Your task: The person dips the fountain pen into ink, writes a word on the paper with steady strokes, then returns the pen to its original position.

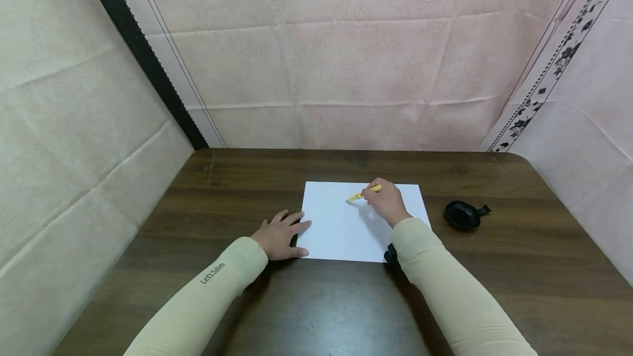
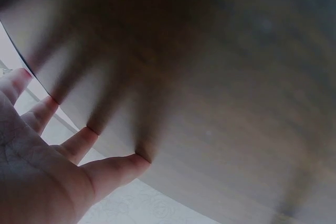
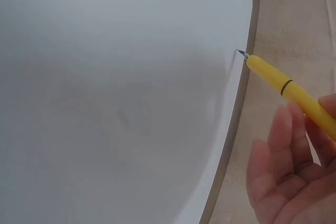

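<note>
On the table lies a blank-looking sheet of white paper (image 1: 333,229). My right hand (image 1: 387,202) is over its upper right part and pinches a yellow fountain pen (image 1: 357,197). In the right wrist view the pen (image 3: 283,85) points its dark nib at the paper (image 3: 131,24), and the tip seems to touch it. My left hand (image 1: 281,235) rests at the sheet's left edge with fingers spread, the fingertips on or beside the paper. In the left wrist view, the left hand (image 2: 47,171) shows its fingertips against the surface.
A small black rounded object with a short tab (image 1: 462,215) lies on the brown wooden table (image 1: 316,312), right of the paper. Pale patterned cloth (image 1: 356,70) hangs behind the table's far edge and on both sides. A black item (image 1: 390,254) shows under the right wrist.
</note>
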Tool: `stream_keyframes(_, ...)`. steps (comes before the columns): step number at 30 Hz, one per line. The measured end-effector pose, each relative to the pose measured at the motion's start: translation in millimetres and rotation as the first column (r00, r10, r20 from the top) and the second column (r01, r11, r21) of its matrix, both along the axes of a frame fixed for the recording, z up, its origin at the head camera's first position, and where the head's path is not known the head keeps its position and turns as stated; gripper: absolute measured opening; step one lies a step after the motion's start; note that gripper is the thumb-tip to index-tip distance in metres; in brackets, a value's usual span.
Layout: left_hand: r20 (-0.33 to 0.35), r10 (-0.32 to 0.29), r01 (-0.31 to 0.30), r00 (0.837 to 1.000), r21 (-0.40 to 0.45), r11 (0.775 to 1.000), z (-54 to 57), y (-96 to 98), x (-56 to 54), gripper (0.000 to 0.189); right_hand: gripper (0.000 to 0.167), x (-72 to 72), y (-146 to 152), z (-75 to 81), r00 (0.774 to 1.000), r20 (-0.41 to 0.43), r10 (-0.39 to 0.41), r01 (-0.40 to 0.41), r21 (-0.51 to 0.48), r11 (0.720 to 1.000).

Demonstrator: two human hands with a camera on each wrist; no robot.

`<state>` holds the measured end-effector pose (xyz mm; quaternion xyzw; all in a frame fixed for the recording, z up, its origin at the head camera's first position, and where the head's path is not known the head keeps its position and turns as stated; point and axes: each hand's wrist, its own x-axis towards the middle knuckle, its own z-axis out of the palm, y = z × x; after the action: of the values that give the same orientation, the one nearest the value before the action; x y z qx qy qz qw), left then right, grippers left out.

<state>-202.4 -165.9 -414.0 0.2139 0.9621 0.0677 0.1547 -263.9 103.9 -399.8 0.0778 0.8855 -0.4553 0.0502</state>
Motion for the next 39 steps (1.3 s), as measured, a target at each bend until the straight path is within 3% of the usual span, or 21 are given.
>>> stream_keyframes(23, -0.009, 0.006, -0.006, 1.0, 0.001, 1.0, -4.8, -1.4, -2.4, 0.072, 0.023, 2.1, 11.9, 5.2, 1.0, -0.013, 0.013, -0.013, 0.038, 0.999)
stream_keyframes(39, -0.001, -0.001, 0.001, 1.0, 0.005, 1.0, 1.9, 0.1, 2.0, 0.071, 0.026, 4.4, 21.7, 10.5, 1.0, 0.013, -0.004, 0.003, 0.072, 0.997)
